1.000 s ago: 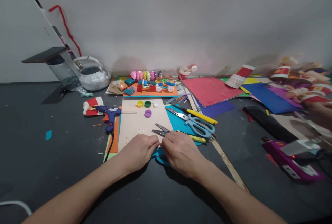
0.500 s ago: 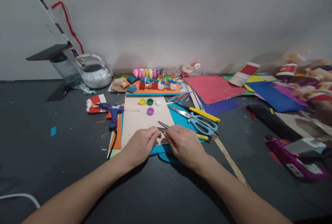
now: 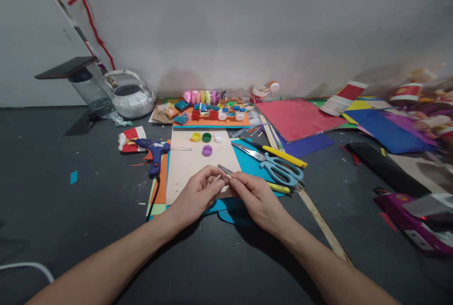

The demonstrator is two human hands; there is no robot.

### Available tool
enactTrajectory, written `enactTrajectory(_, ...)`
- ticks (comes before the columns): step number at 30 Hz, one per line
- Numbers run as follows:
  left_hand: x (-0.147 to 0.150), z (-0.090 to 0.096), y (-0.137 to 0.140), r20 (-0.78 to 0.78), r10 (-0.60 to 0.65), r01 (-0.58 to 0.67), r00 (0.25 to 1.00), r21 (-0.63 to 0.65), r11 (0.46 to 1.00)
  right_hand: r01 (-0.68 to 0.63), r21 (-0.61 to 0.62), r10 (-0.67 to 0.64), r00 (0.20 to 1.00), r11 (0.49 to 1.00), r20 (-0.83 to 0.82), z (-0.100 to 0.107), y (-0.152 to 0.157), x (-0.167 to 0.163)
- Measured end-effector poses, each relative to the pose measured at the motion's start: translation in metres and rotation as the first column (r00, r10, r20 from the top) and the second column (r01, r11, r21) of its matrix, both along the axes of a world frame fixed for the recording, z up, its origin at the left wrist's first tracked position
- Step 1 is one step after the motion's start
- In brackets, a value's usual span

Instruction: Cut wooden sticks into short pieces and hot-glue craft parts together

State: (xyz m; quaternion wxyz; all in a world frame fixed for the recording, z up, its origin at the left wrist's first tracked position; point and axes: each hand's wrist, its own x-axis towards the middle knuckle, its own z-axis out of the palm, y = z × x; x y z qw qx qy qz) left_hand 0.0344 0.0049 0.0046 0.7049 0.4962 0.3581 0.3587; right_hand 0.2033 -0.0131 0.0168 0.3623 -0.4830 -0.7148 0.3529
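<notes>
- One dark table (image 3: 88, 229) is seen; clock directions are taken from the meeting fingertips, with 12 o'clock away from the person.
- One beige sheet (image 3: 180, 173) is laid flat beneath and beyond the hands, towards 11 o'clock.
- One red sheet (image 3: 290, 119) is spread between 1 and 2 o'clock, near the wall.
- Two bare hands are brought together. By the left hand (image 3: 200, 192), a pale stick is pinched between thumb and fingers; by the right hand (image 3: 256, 199), the stick's other end appears to be pinched between thumb and forefinger.
- One silvery pot (image 3: 129, 102) is stood between 10 and 11 o'clock.
- Two pairs of scissors are counted: blue-handled scissors (image 3: 279, 169) at 2 o'clock, tips turned to 10, and a second pair (image 3: 224, 168), mostly hidden by the right hand.
- One glue gun (image 3: 154, 154) is laid between 9 and 10 o'clock, its nozzle turned to 9.
- Two yellow knives (image 3: 285, 156) are seen, at 2 and 3 o'clock.
- Four small caps (image 3: 207, 150) are grouped at 11 o'clock: yellow, green, white and purple.
- One pale stick (image 3: 217, 178) is held above the beige sheet; its long axis appears to run from 8 to 2 o'clock, but its ends are hidden.
</notes>
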Motion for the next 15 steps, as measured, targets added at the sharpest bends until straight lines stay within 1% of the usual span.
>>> enactTrajectory(2,0.0012,-0.0009,0.0004,0.036,0.044,-0.045,0.998,0.039,0.998,-0.009,-0.047,0.005,0.997,0.999,-0.071,0.0031,-0.0009,-0.002)
enactTrajectory(5,0.0016,-0.002,0.0013,0.014,0.106,-0.107,0.994,0.111,0.988,-0.032,-0.09,0.023,0.995,0.995,-0.095,0.0062,-0.0023,-0.0055)
enactTrajectory(7,0.0019,-0.0017,0.0016,-0.012,0.152,-0.15,0.988,0.117,0.982,-0.033,-0.107,0.022,0.995,0.994,-0.102,0.0072,-0.0031,-0.0078)
enactTrajectory(9,0.0025,-0.0007,0.0012,-0.014,0.174,-0.172,0.985,0.085,0.981,-0.028,-0.121,0.016,0.995,0.992,-0.098,0.0075,-0.0034,-0.0092)
enactTrajectory(11,0.0034,0.0002,0.0002,0.005,0.158,-0.158,0.987,0.036,0.987,-0.016,-0.128,0.008,0.998,0.992,-0.058,0.0073,-0.0035,-0.0094)
enactTrajectory(15,0.0045,-0.0006,-0.0018,0.04,0.054,-0.052,0.998,-0.045,0.998,0.036,-0.115,-0.031,0.998,0.993,0.051,0.0059,-0.0029,-0.0082)
